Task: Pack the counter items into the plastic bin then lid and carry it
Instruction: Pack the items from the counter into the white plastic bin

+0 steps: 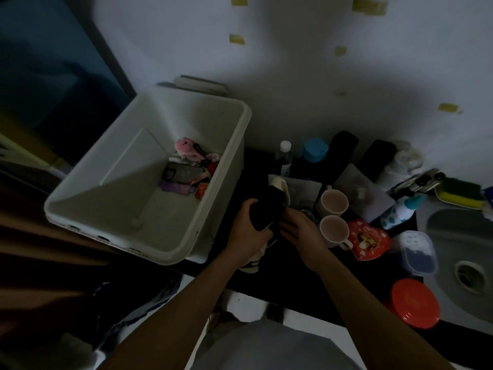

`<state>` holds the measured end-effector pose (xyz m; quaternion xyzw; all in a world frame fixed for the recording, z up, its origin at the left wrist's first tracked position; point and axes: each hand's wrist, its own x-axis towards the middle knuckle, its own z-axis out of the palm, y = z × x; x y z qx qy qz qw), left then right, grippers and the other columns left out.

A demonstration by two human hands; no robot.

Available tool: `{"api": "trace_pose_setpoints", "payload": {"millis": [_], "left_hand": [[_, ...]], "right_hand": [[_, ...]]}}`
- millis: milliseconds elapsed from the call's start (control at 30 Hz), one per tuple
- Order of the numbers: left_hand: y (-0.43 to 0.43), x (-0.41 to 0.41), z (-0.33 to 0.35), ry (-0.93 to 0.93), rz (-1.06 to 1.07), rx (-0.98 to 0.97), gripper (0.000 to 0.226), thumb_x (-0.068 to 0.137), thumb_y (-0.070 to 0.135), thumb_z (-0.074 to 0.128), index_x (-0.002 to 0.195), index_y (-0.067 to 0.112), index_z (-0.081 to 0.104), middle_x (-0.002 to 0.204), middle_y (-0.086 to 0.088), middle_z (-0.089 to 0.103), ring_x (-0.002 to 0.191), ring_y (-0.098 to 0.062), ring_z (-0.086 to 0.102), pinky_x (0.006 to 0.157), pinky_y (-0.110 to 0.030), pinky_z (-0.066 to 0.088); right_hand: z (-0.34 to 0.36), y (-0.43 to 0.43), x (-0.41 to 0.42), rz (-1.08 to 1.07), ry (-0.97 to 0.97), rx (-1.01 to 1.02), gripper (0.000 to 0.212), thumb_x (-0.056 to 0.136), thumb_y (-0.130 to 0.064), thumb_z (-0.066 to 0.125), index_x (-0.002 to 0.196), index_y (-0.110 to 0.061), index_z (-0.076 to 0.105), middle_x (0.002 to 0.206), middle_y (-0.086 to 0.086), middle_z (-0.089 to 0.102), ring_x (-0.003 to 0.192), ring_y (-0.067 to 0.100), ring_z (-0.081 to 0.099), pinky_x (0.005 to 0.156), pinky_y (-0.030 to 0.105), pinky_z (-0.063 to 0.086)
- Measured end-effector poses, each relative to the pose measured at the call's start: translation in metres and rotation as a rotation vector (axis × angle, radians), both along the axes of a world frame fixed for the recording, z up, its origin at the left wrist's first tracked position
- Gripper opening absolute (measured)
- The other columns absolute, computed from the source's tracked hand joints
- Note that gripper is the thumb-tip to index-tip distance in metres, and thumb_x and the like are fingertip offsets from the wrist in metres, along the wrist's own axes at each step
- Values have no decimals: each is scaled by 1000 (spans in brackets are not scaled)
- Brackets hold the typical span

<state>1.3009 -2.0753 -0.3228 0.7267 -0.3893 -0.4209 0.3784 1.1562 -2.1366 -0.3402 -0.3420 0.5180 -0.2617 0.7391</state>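
Note:
A white plastic bin (234,161) stands open at the left end of the dark counter (288,273). In its far corner lie a pink plush toy (184,146), a phone case (184,172) and small packets. Just right of the bin, my left hand (248,231) grips a black bundle (268,209) with a pale part at its top. My right hand (301,231) touches the bundle's right side, fingers curled on it. Something white hangs below my left hand. The bin's lid (200,82) seems to lean against the wall behind the bin.
Two white mugs (334,201) (334,231), a red heart-shaped tin (369,240), a lidded plastic box (417,252), a red round lid (414,303), bottles and dark cases crowd the counter's right. A sink (464,236) with a sponge lies at the far right.

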Motion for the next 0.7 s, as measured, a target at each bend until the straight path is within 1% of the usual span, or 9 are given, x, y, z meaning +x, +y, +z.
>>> {"api": "trace_pose_setpoints", "payload": {"millis": [100,167,233,367,433,500,567,633,700], "left_hand": [[-7,-2,20,7,-43,-41,68,77,9,75,133,28,41,120,7,52,110,-10,53,83,-20,44],[-11,-3,33,-3,-72,-67,64,77,7,75,127,31,42,114,11,54,104,-5,55,78,-11,44],[-15,-3,43,-1,-96,-96,64,75,6,75,123,34,42,111,15,54,103,-2,55,77,-10,44],[-22,-3,68,-1,-158,-136,69,72,10,76,125,38,42,113,16,54,104,-3,57,78,-13,46],[-25,-1,83,-26,-196,-182,70,70,14,75,127,37,42,115,14,56,106,-5,58,82,-19,50],[-30,1,102,-67,-249,-252,70,68,22,75,129,36,43,118,11,57,109,-6,59,89,-27,52],[-35,5,120,-92,-295,-297,69,68,25,75,129,36,44,119,10,57,111,-6,58,91,-28,52],[-40,10,137,-133,-317,-330,69,69,20,76,129,36,44,117,10,58,108,-6,59,88,-24,51],[-42,19,151,-186,-337,-361,72,71,15,76,133,31,44,116,8,59,105,-5,60,83,-13,48]], "right_hand": [[24,-11,1,-17,-35,-41,38,100,-36,50,133,-18,56,125,1,67,114,20,63,104,42,47],[39,-19,1,-38,-54,-60,38,99,-37,52,132,-18,57,123,4,68,113,20,64,102,41,48],[51,-27,0,-62,-83,-68,37,99,-36,52,129,-16,58,120,7,69,111,22,65,101,41,49],[78,-38,1,-105,-149,-99,29,98,-35,55,118,-16,65,110,11,73,101,26,70,90,41,55],[89,-41,4,-158,-170,-134,26,95,-34,60,115,-19,66,106,12,74,99,28,71,88,43,56],[101,-47,6,-200,-207,-174,35,92,-35,62,122,-16,64,109,13,73,102,29,70,91,42,54],[114,-53,9,-228,-257,-210,49,87,-37,66,127,-10,61,113,15,71,107,30,68,96,43,51],[127,-59,12,-242,-282,-255,51,83,-38,67,124,-8,63,114,14,71,109,31,66,98,44,50],[139,-62,17,-257,-272,-297,34,89,-33,64,116,-12,66,109,11,73,108,30,67,96,43,52]]}}
